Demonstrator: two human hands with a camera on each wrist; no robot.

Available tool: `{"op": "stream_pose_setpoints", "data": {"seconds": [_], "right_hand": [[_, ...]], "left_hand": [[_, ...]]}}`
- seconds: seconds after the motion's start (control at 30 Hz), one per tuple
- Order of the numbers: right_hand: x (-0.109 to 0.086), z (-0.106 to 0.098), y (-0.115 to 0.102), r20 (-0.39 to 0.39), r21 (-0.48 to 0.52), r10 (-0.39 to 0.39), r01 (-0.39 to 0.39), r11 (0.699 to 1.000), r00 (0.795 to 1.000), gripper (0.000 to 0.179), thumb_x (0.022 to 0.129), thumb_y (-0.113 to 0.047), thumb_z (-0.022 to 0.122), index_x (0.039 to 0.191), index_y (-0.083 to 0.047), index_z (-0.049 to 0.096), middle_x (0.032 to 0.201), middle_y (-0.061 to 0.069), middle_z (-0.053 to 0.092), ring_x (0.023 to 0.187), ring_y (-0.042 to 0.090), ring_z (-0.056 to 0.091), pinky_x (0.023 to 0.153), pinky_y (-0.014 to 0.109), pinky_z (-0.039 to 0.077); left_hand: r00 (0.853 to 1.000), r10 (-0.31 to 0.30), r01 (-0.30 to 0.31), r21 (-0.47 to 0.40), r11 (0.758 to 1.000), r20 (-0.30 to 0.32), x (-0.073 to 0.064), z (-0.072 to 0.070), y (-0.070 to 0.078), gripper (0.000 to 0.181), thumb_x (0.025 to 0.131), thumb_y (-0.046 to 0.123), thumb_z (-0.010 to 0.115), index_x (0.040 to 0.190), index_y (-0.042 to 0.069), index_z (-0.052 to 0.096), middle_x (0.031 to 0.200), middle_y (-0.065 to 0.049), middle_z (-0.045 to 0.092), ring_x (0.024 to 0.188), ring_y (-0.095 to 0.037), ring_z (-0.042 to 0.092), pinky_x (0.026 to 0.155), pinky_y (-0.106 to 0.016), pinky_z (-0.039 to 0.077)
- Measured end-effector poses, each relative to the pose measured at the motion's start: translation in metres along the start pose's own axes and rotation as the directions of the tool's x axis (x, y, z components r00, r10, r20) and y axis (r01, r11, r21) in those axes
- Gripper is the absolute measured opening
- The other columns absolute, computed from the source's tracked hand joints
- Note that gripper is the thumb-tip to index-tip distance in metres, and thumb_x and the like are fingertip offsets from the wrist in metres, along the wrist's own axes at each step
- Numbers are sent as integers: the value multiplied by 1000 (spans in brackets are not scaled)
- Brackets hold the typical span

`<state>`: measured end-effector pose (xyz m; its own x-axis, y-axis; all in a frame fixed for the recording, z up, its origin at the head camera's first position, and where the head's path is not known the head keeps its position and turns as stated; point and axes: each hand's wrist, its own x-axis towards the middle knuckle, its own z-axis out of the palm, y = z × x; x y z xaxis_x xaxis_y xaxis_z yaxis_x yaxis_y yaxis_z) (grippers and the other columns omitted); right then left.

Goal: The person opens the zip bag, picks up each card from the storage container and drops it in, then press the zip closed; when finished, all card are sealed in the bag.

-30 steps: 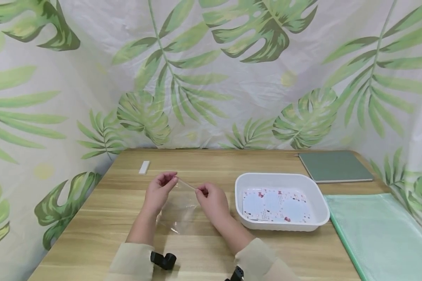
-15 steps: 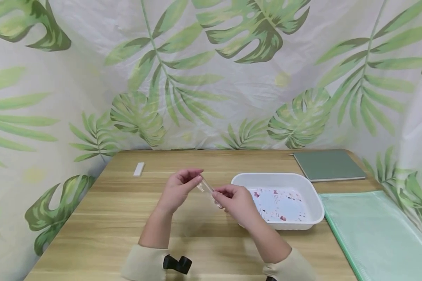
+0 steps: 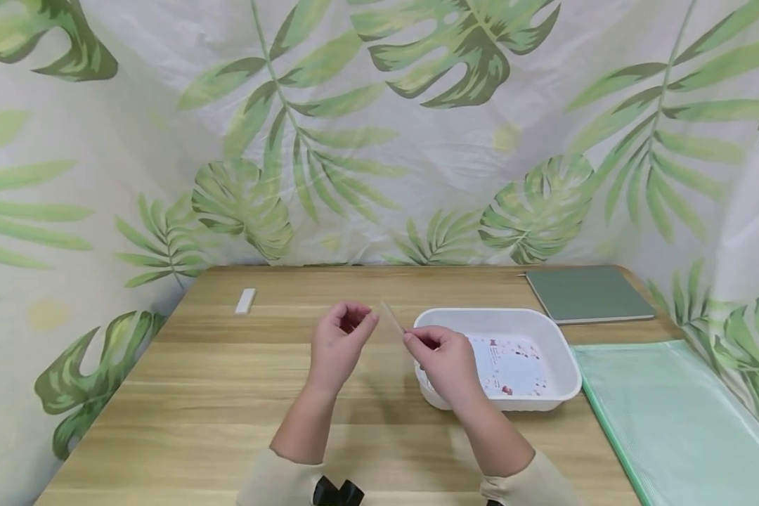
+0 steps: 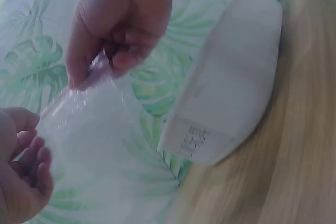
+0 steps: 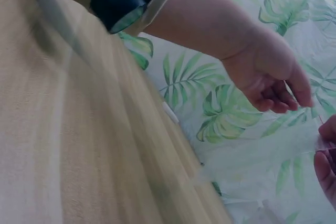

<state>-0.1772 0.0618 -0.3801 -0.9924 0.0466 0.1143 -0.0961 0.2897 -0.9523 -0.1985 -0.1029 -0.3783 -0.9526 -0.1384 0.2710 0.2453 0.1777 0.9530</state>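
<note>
A thin clear plastic bag [image 4: 94, 129] hangs in the air over the table, its upper edge seen as a slanted line in the head view. My right hand [image 3: 445, 362] pinches that edge between thumb and fingers, just left of a white plastic basin [image 3: 559, 365]. My left hand [image 3: 341, 344] is at the other end of the edge, its thumb and bent fingers slightly apart from the bag in the head view. In the right wrist view the left hand [image 5: 268, 72] shows loosely curled fingers with nothing between them. Printed paper sheets [image 3: 521, 369] lie in the basin.
On the wooden table [image 3: 228, 407] a small white block [image 3: 245, 301] lies at the back left. A dark green notebook [image 3: 588, 294] is at the back right, and a pale green mesh pouch [image 3: 670, 414] at the right. A leaf-patterned cloth [image 3: 329, 140] hangs behind.
Both hands have moved right with the bag, from mid-table towards the basin. The left fingers, earlier pinching the bag's edge, now stand slightly off it.
</note>
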Motion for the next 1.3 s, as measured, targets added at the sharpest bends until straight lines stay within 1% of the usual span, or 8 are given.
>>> {"op": "stream_pose_setpoints", "data": {"seconds": [0.13,0.3,0.47,0.8,0.93,1.03,1.17,1.3], "right_hand": [[-3,7,3,-40,-36,-111,110,993,993,14,86,-14,72,96,-6,78,80,6,69,69,8,57,59,18,48],[-10,16,5,-20,-132,-258,253,958,966,14,85,-13,73,97,-9,79,80,0,67,72,6,56,60,18,48],[-14,20,5,-7,-224,-376,365,904,927,15,86,-13,72,98,-8,78,80,-1,68,70,5,56,62,19,51],[-13,24,5,-54,-357,-471,424,833,880,15,86,-14,70,97,-8,79,82,-1,72,71,7,62,57,16,50],[-13,25,4,-65,-362,-448,397,843,892,12,85,-13,70,92,-9,79,78,-1,71,69,7,61,57,17,48],[-12,24,2,-57,-291,-362,331,898,931,10,84,-14,70,89,-9,78,77,-1,70,70,8,62,59,18,49],[-8,21,2,-13,-122,-175,172,977,984,10,85,-17,72,88,-10,77,80,1,73,72,8,63,62,19,51],[-4,15,1,75,81,-31,25,996,997,15,87,-18,72,90,-3,74,81,7,73,71,8,63,65,22,52]], "left_hand": [[991,-114,119,-84,989,65,-4,5,7,17,89,13,70,94,-3,65,73,4,60,66,-9,58,57,-19,45],[981,-181,189,-117,975,74,-3,5,6,18,88,14,71,93,-1,63,71,3,61,61,-10,62,52,-20,45],[973,-219,227,-123,966,79,-1,3,5,15,87,10,68,93,-4,66,70,3,65,60,-9,65,52,-22,47],[976,-218,218,-211,953,24,-2,4,8,19,83,1,69,96,-13,68,75,2,71,65,-5,67,58,-21,51],[977,-213,208,-213,954,4,-3,6,8,19,82,0,70,96,-13,68,76,2,70,64,-5,66,59,-20,52],[977,-213,210,-216,954,9,-3,6,7,19,82,-1,71,96,-13,68,74,4,69,63,-5,66,61,-20,53],[976,-211,218,-207,954,53,-2,2,7,19,83,1,72,97,-12,68,76,4,69,64,-7,67,64,-21,55],[974,-199,218,-202,955,112,0,-2,7,20,85,2,70,101,-12,69,79,3,70,67,-8,68,67,-22,56]]}}
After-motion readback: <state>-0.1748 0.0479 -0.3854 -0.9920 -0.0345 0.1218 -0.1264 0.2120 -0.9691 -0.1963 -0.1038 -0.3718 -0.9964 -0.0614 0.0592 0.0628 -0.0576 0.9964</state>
